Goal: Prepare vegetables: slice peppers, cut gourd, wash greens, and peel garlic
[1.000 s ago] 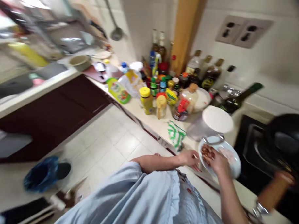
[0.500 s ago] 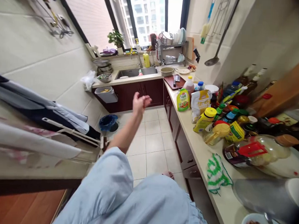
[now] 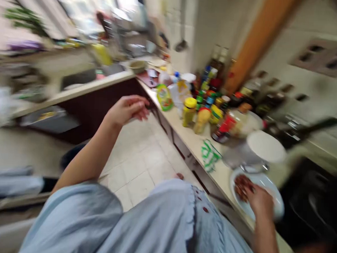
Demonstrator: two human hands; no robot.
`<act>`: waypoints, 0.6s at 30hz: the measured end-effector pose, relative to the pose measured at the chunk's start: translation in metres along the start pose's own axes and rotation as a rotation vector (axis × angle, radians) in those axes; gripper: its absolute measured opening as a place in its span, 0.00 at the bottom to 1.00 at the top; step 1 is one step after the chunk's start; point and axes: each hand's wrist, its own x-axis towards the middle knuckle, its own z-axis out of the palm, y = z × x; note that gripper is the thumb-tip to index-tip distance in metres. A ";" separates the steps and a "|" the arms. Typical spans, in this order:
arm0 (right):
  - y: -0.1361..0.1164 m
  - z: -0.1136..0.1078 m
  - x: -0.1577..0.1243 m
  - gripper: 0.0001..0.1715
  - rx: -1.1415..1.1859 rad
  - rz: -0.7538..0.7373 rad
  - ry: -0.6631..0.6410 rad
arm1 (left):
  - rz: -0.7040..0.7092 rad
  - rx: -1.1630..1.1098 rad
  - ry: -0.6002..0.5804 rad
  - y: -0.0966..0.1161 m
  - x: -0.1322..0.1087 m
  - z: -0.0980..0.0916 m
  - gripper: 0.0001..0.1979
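My left hand [image 3: 129, 110] hangs in the air over the floor, fingers loosely bent with gaps between them and nothing in them. Over on the right, my right hand [image 3: 261, 201] reaches into an oval white plate [image 3: 278, 211]. Its bent fingers press into a pile of reddish-brown sliced meat [image 3: 241, 186], and the fingertips are partly hidden there. A shiny metal utensil [image 3: 254, 168] rests at the plate's far rim. Just behind stands a container with a round white lid [image 3: 266, 145]. The view is smeared by motion.
A green-and-white cloth [image 3: 210, 155] lies near the counter's front edge. Seasoning bottles, a yellow-lidded jar [image 3: 189, 112] and a green pouch [image 3: 164, 97] crowd the counter behind it. A dark stove [image 3: 310, 194] is at right; the sink [image 3: 78, 79] is far left.
The view has swung to the right, bringing more of the counter and the stove in. My right hand has come into view at the meat plate. My left hand stays raised.
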 end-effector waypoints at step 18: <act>-0.015 0.013 -0.028 0.14 0.232 0.318 0.052 | -0.608 -0.108 -1.016 -0.192 -0.078 0.387 0.12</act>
